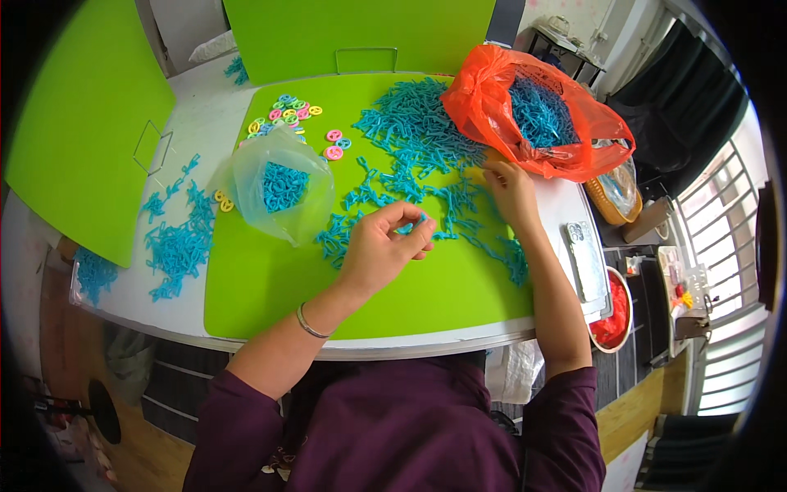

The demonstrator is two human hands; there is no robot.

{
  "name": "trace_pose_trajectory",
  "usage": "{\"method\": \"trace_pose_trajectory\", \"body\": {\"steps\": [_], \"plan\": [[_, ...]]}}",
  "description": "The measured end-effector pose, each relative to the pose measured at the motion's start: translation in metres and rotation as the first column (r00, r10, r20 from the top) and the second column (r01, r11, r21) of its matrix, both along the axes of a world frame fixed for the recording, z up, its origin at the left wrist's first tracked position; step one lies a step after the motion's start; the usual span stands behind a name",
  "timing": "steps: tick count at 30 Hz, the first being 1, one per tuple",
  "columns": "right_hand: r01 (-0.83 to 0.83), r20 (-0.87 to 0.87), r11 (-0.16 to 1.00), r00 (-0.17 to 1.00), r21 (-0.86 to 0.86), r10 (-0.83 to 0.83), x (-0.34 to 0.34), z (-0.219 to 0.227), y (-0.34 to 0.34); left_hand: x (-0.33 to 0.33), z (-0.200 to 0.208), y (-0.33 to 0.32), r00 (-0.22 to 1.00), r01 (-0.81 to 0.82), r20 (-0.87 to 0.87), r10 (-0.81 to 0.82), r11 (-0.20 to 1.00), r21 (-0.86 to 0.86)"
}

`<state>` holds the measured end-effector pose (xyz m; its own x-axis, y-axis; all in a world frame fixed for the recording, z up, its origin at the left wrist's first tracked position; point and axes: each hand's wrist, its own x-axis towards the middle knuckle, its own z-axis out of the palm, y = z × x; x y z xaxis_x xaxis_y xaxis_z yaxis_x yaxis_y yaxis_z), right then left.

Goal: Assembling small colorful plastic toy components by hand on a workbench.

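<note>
My left hand (384, 248) is over the middle of the green mat (361, 307). Its thumb and forefinger pinch a small blue plastic piece (423, 218), mostly covered by the fingers. To the right, my right hand (510, 195) has its fingers bent together at the edge of the loose blue plastic pieces, just below the red bag; whatever its fingertips hold is hidden. Strings of blue pieces (449, 215) lie between the two hands. Beyond them spreads a large heap of the same blue pieces (410, 119).
A red plastic bag (484, 98) of blue pieces stands back right, a clear bag (246, 193) of them at left. Colourful rings (334, 153) lie behind the clear bag. More blue pieces (182, 250) cover the table's left. A phone (584, 258) rests by my right forearm.
</note>
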<state>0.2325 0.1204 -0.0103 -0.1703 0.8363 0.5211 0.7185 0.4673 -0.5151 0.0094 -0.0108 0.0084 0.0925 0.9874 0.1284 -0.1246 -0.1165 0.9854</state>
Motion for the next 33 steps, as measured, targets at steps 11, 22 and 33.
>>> {"method": "trace_pose_trajectory", "body": {"steps": [11,22,33], "plan": [[-0.056,0.22,0.997,0.975,0.048,0.044,-0.008,-0.009,0.003,0.001,-0.004,0.001,0.988,0.144,-0.052,-0.148,0.987,-0.071],[-0.496,-0.689,0.788,0.713,-0.366,0.129,-0.012,0.047,-0.045,-0.009,0.0,0.003,0.883,0.322,0.43,-0.188,0.91,-0.263],[-0.173,-0.169,0.978,0.974,-0.116,0.152,-0.008,0.023,-0.034,-0.031,0.005,0.016,0.764,0.233,0.634,-0.117,0.967,-0.103]]}}
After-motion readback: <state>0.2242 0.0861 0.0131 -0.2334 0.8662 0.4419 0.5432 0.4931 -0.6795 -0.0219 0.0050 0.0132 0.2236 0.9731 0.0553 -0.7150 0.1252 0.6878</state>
